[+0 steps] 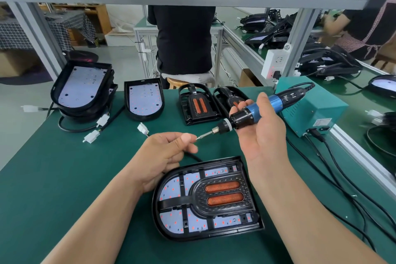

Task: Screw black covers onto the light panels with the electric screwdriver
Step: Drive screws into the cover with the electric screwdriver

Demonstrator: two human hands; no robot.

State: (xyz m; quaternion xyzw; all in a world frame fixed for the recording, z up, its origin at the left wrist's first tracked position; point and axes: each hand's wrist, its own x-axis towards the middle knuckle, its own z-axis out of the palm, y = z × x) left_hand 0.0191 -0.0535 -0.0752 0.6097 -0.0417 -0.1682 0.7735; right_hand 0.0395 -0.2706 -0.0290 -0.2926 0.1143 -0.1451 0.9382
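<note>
Green bench mat (pixel 64 178), right hand (pixel 260 135) gripping electric screwdriver (pixel 257 111) raised, left hand (pixel 165 154) pinching at bit tip, pinched item too small to identify, black cover (pixel 216 197) seated on light panel (pixel 205 199) below.

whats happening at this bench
A person is assembling light panels. The right hand holds the electric screwdriver raised above the table, while the left hand pinches at its bit tip, apparently loading a screw too small to make out. A light panel with its black cover lies below, and more panels and covers wait at the back.
</note>
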